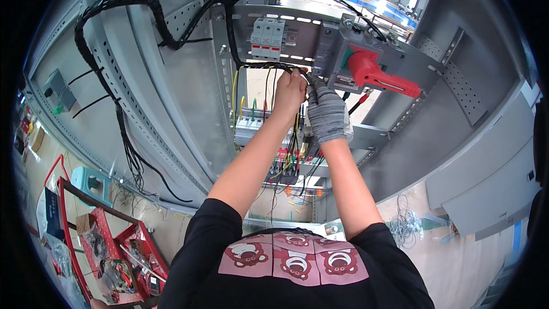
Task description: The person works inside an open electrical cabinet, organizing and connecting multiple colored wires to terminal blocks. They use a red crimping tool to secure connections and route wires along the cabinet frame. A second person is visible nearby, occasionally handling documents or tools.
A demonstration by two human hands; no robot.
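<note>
- Black plastic-wrapped, slim cable bundle: 12 o'clock; prob. light, springy; hold by wrapped stretch.
- Bare L hand: grip pinching bundle.
- Grey-knit-gloved R hand: fingertips hidden, can't tell grip.

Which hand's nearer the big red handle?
Right. The gloved right hand is left of the red handle and slightly lower in view, apart from it; the bare left hand is farther left.

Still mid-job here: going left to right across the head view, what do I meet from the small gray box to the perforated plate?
Small gray box → pale blue stool → bare left hand → gloved right hand → red handle → perforated plate.
</note>
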